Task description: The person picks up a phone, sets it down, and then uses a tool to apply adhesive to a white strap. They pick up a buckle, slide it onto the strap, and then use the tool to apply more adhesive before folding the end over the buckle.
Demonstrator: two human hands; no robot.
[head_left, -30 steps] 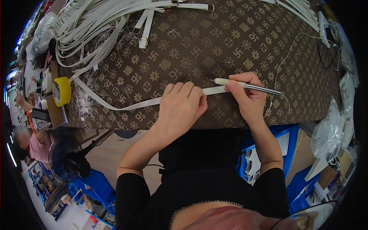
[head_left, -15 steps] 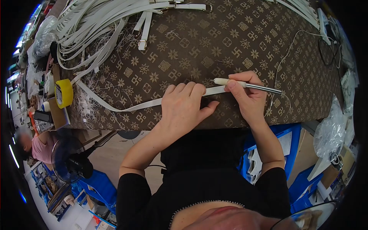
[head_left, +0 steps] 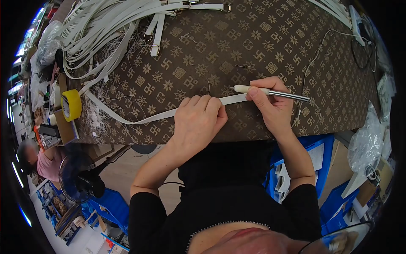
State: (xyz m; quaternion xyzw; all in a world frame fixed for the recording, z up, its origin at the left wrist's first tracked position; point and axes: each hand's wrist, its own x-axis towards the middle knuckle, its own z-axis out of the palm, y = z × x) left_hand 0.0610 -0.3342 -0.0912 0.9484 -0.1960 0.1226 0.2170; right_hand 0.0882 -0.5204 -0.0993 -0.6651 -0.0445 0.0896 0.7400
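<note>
A white strap (head_left: 158,115) runs across the brown patterned cloth, rising toward the right. My left hand (head_left: 196,122) is closed on it, with the thumb drawn in beside the fingers. A short length of strap spans the gap to my right hand (head_left: 272,101), whose thumb and fingers pinch it. The same right hand also holds a pen-like tool (head_left: 292,96) with a cream-coloured front part and a shiny metal rear. The tool lies slanted above the strap, its cream end pointing left. My fingers hide the strap's right end.
A heap of white straps (head_left: 95,36) with metal buckles lies at the back left. Loose threads (head_left: 99,114) and a yellow tape roll (head_left: 71,105) are at the left. A fan (head_left: 78,178) and a person in pink (head_left: 47,163) are lower left. A thin cord (head_left: 315,57) crosses the right side.
My left thumb, stretched out to the right before, has folded in against the strap. The left hand has shifted slightly left. My right hand and the tool have barely moved.
</note>
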